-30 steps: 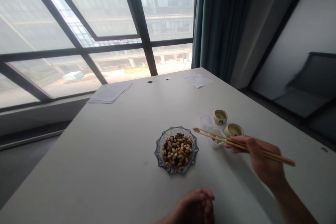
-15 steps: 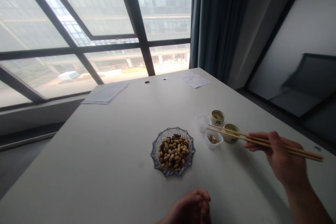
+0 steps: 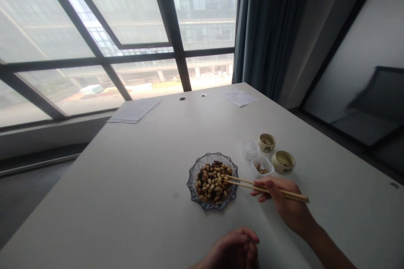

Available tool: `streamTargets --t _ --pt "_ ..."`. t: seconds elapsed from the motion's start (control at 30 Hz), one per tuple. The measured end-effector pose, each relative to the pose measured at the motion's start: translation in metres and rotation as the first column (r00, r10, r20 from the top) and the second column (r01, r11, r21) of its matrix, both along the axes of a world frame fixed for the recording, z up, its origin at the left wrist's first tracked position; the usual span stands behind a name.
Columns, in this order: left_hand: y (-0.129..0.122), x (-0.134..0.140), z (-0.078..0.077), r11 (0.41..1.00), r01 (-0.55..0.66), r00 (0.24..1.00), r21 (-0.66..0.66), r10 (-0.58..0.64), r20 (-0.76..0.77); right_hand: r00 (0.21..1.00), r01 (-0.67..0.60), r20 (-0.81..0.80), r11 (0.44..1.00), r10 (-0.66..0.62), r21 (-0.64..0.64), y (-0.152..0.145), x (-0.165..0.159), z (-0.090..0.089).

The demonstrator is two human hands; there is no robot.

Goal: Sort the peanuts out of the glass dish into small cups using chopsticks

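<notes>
My right hand (image 3: 284,199) is closed around a pair of wooden chopsticks (image 3: 271,189). Their tips reach over the near right part of a scalloped glass bowl (image 3: 190,185) and touch the peanuts (image 3: 210,183) heaped in it. Whether a peanut is pinched between the tips I cannot tell. Darker pieces lie among the nuts. At the bottom edge my left hand (image 3: 235,246) lies loosely curled on the table, fingers together, with nothing visible in it. Beyond the right hand stand a clear plastic cup holding small brown bits (image 3: 262,168) and a second clear plastic cup (image 3: 250,150).
Two small beige ceramic cups, one farther back (image 3: 267,143) and one nearer (image 3: 283,162), stand beside the plastic cups on the white table (image 3: 142,176). Paper sheets (image 3: 135,111) lie at the back left, and another sheet (image 3: 240,97) at the back right. Windows rise behind.
My right hand has moved left with the chopsticks, from over the small cups to the peanuts in the glass bowl. My left hand stays where it was. The view has shifted slightly.
</notes>
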State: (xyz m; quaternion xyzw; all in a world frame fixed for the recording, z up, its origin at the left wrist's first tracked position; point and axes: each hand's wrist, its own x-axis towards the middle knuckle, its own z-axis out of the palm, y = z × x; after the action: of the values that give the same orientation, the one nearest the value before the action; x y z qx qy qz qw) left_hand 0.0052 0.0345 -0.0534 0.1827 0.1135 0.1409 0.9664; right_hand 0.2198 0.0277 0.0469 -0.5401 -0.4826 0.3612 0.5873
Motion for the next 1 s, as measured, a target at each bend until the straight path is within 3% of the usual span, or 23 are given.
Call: streamTargets --t 0.13,0.23,0.37,0.5,0.67,0.83,1.0 --pt "0.0 -0.001 0.002 1.0 0.003 1.0 0.0 -0.003 -0.006 0.997 0.074 -0.039 0.997 -0.073 0.023 0.0 -0.006 0.001" --pt "0.0 -0.001 0.002 1.0 0.003 1.0 -0.006 -0.003 -0.008 0.979 0.198 -0.052 0.978 -0.195 0.065 -0.004 0.002 0.01" --pt "0.001 -0.001 0.004 1.0 0.007 1.0 -0.022 -0.008 -0.011 0.924 0.381 -0.03 0.911 -0.382 0.156 -0.011 0.04 0.026" --pt "0.001 0.0 0.006 0.999 0.004 1.0 -0.036 -0.004 -0.014 0.854 0.519 -0.08 0.836 -0.513 0.176 -0.018 0.085 0.029" --pt "0.001 0.0 0.006 0.999 -0.005 1.0 -0.047 0.004 -0.017 0.828 0.559 -0.115 0.822 -0.549 0.106 -0.023 0.107 0.024" --pt "0.0 -0.001 0.007 0.999 -0.005 1.0 -0.053 0.004 -0.021 0.814 0.578 -0.126 0.812 -0.567 0.08 -0.023 0.1 0.028" --pt "0.0 0.0 0.005 0.999 0.001 1.0 -0.035 -0.002 -0.012 0.84 0.542 -0.133 0.829 -0.527 0.138 -0.018 0.087 0.029"
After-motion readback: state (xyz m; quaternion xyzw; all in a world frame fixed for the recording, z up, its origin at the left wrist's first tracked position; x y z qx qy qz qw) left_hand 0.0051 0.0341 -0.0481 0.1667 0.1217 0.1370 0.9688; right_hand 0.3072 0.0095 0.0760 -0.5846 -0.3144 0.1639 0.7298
